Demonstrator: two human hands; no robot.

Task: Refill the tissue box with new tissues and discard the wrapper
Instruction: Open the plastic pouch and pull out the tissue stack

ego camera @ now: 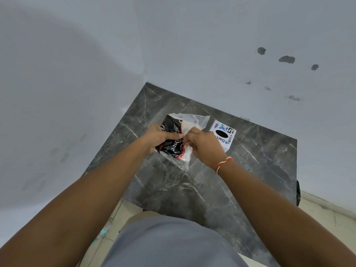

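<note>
A pack of tissues in a black, red and clear plastic wrapper (174, 146) is held just above the dark marble table (212, 180). My left hand (159, 136) grips the black printed side of the wrapper. My right hand (204, 145) is closed on the white tissues (185, 127) showing at the wrapper's clear, opened end. The white tissue box (224, 134), with printed logos and a black oval slot on top, stands on the table just right of my right hand, partly hidden by it.
The table sits in a corner between two pale walls (231, 45); the right wall has chipped dark patches. Tiled floor (327, 214) shows past the table's right and near edges. My grey-clothed body (169, 245) is at the near edge.
</note>
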